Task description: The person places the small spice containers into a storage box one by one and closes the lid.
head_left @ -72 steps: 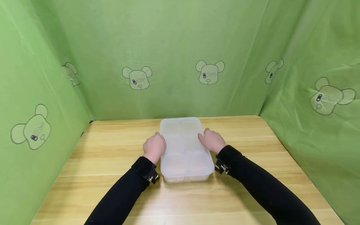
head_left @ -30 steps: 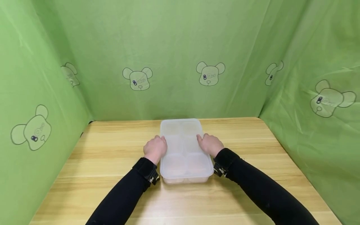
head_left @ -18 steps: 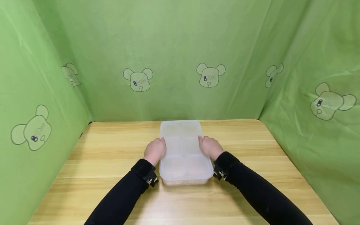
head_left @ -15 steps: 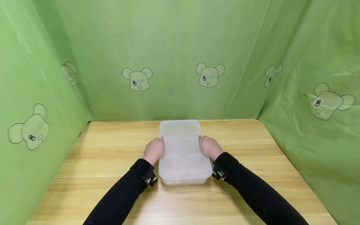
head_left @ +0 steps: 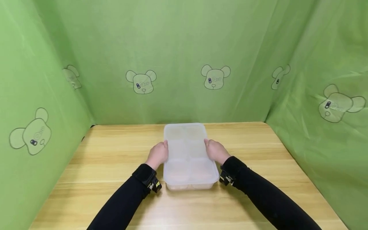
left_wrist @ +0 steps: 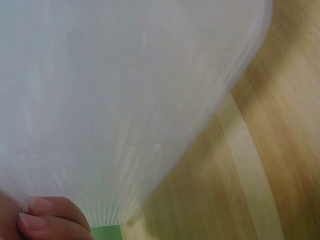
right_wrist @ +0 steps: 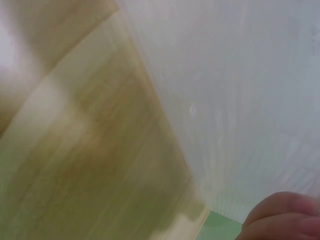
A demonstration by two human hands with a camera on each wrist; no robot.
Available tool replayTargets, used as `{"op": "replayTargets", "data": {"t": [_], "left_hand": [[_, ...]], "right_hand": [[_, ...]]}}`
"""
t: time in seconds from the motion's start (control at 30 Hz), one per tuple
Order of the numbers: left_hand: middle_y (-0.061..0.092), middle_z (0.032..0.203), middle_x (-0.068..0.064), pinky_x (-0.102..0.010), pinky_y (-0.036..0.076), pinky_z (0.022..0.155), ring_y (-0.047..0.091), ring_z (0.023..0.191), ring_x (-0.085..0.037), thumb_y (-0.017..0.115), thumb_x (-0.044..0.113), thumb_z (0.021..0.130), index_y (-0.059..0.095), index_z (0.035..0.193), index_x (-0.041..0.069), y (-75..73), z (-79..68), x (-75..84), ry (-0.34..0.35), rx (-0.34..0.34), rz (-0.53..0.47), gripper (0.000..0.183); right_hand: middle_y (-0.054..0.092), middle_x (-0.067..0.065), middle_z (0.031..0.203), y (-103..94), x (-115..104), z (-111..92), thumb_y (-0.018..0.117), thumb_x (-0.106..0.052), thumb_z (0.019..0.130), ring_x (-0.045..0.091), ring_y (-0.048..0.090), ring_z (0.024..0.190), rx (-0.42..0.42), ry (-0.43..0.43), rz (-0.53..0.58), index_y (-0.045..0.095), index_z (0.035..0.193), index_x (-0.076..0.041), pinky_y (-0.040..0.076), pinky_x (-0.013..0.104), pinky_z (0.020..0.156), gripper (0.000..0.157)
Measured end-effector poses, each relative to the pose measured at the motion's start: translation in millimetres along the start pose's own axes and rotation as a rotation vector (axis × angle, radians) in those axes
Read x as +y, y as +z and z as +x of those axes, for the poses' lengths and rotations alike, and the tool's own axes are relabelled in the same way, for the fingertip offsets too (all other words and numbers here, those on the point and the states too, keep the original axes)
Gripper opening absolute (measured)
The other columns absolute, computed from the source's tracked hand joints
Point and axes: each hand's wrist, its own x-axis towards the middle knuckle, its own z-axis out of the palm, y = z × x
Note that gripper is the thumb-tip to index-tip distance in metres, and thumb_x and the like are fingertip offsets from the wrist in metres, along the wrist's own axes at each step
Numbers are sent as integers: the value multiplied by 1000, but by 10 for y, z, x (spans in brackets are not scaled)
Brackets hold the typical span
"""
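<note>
In the head view a translucent white plastic food container (head_left: 187, 150) sits on the wooden table, its lid on. Compartment outlines show faintly through the lid; the contents are too blurred to tell. My left hand (head_left: 157, 155) grips its left side, with the thumb along the lid's edge. On the opposite side my right hand (head_left: 217, 151) grips the rim, thumb at the lid's edge. Curled fingertips (left_wrist: 50, 212) touch the container's wall (left_wrist: 125, 90) in the left wrist view. In the right wrist view, the right fingers (right_wrist: 285, 215) bend against the container (right_wrist: 225, 90).
The wooden table (head_left: 115, 140) extends around the container on both sides and in front. Green cloth (head_left: 178, 38) with bear-head prints stands behind the table and along its left and right sides. Black wrist cameras (head_left: 153, 184) sit on both sleeves.
Both thumbs have shifted outward from the lid's top to its edges, and the right hand has come slightly nearer. The container stays almost in place; the camera view has tilted slightly.
</note>
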Motion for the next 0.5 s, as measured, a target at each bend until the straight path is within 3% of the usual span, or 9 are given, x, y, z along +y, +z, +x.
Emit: {"op": "replayTargets", "data": {"t": [0.23,0.5], "left_hand": [[67,103,-23,-47,52,85,65,86,-34,19,29,112,65,111,-8,-20,-9,23,15,-13,11,59],[67,103,-24,-47,52,85,66,88,-35,21,26,111,65,111,-9,-32,-15,24,29,-18,45,57]], "right_hand": [[50,11,75,4,59,14,19,-31,111,26,56,72,0,-30,39,57,97,4,55,44,75,53],[50,11,76,9,70,-6,19,-32,111,26,55,73,-19,-9,79,57,101,5,54,45,78,54]]}}
